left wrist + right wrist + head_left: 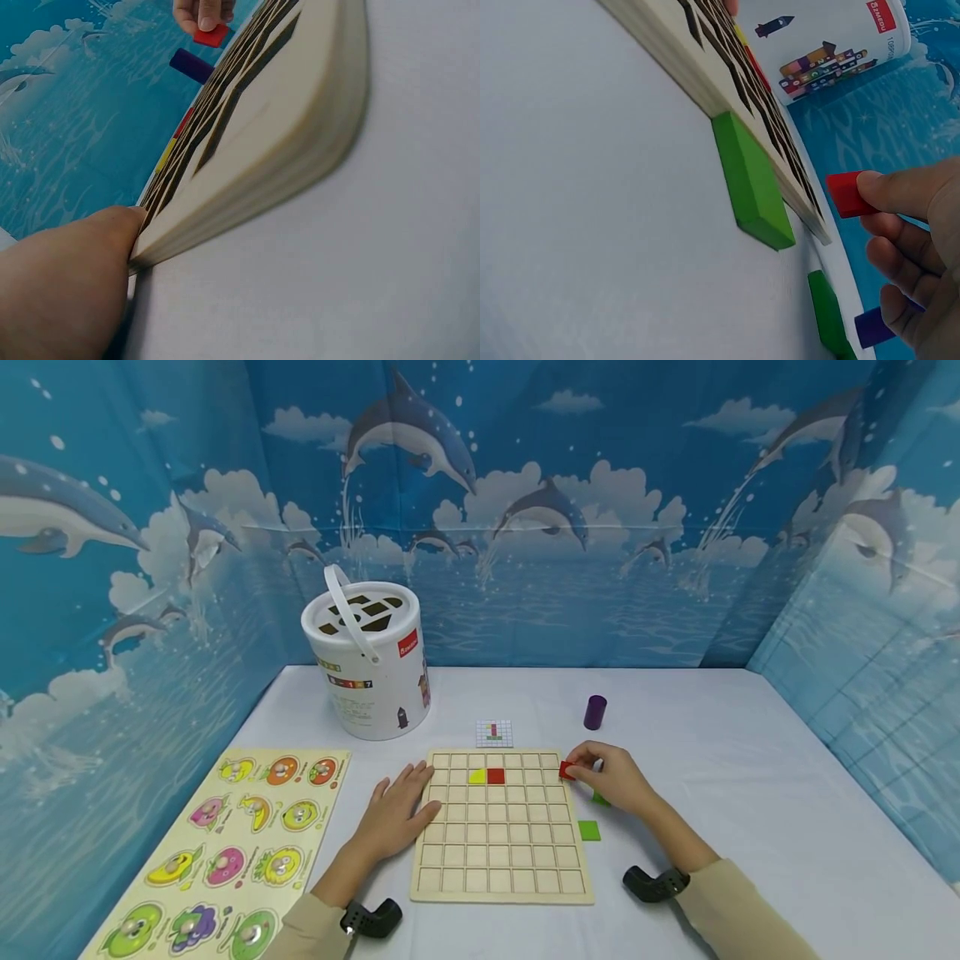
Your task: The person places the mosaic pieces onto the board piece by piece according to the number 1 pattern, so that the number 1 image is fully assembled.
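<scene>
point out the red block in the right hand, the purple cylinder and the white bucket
held red block (843,196), right wrist view, on its uncovered face
purple cylinder (595,713), head view, middle of its curved side
white bucket (366,675), head view, middle of its outer wall

Cloth-walled play corner, dolphin-print backdrop (525,602), white tabletop (750,760), fruit puzzle board (242,833), shape-sorter bucket (375,681)

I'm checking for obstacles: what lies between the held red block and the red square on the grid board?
In the head view, only empty cells of the wooden grid board lie between the held red block and the red square.
</scene>
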`<state>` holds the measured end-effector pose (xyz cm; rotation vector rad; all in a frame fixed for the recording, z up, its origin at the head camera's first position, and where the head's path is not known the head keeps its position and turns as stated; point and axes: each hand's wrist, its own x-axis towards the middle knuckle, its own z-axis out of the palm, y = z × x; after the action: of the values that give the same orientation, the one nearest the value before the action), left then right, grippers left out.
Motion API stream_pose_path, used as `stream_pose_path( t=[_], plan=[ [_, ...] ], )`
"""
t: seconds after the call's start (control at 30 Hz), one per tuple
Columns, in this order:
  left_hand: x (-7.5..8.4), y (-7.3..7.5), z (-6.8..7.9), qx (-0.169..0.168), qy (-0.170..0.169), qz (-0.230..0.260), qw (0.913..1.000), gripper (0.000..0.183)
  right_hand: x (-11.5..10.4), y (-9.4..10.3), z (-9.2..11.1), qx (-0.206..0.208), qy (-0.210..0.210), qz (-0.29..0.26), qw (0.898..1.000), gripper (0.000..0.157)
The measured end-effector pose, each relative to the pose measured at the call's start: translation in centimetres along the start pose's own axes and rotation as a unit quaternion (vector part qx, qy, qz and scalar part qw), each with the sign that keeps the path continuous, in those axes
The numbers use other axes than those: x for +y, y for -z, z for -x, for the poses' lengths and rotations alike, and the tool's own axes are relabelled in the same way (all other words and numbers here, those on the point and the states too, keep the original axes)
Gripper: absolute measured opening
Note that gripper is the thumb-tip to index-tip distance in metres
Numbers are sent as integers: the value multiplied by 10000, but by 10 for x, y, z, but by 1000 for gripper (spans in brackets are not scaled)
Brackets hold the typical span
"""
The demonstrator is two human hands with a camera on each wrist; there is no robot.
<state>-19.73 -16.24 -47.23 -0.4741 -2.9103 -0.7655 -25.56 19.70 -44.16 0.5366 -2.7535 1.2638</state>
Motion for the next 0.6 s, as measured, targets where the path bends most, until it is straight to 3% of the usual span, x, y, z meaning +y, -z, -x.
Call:
stream_pose_path(
  t=[0.6],
  plan=[
    [0, 0, 0, 5, 6, -12, 10000, 63, -29, -19, -11, -350, 180, -270, 9989, 6]
  ],
)
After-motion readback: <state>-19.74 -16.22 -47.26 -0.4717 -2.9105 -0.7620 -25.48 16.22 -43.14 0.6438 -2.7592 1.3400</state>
